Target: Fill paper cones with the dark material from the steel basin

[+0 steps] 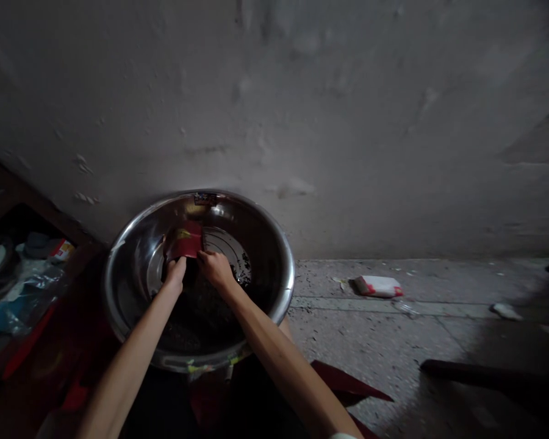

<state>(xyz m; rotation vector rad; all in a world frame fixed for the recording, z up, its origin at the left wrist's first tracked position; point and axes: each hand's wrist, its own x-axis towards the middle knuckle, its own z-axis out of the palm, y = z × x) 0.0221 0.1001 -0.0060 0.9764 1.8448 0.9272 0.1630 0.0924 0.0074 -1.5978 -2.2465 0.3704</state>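
Observation:
A large shiny metal basin (pixel 281 268) stands near the wall, with small dark bits scattered on its bottom. Over the inside of the basin, a dark red packet (pixel 186 239) with a yellow mark is held between both hands. My left hand (pixel 176 271) grips its lower left edge, fingers closed. The lower right corner of the packet is pinched by my right hand (pixel 214 267). Whatever the packet contains is hidden from view.
A grey wall (pixel 348 122) rises behind the basin. On the floor to the right lie a white and red packet (pixel 379 286) and scraps. Plastic bags (pixel 32 286) and other items crowd the left side. A dark bar (pixel 476 372) juts in at lower right.

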